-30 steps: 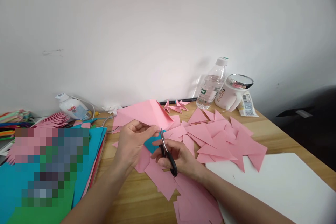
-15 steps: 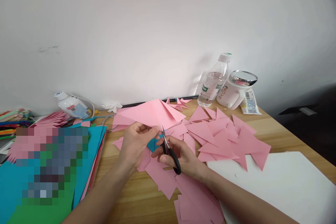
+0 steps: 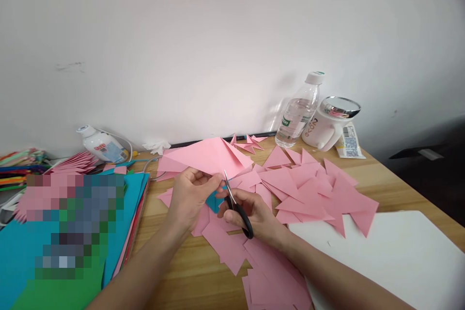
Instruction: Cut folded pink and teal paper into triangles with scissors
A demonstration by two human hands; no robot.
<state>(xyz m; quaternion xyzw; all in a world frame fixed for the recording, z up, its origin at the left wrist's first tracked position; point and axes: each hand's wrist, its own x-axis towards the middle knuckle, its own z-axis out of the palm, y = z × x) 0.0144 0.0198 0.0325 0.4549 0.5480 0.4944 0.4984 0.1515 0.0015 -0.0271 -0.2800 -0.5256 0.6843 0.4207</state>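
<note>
Clear water bottle (image 3: 299,112) partly filled, lidded white mug (image 3: 328,125) beside it, left hand (image 3: 191,197) pinching folded pink paper (image 3: 207,159), right hand (image 3: 250,214) fingers gripping black-handled scissors (image 3: 237,206) at the paper's edge

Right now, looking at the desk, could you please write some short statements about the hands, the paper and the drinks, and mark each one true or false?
1. The right hand holds black-handled scissors. True.
2. The left hand grips a folded pink paper sheet. True.
3. The water bottle lies flat on the desk. False: it stands by the wall, leaning a little, beside the white mug.
4. The cut triangles scattered on the wooden desk are green. False: they are pink.
5. The glue bottle is right of the mug. False: it lies far left, near the blue paper stack.
</note>
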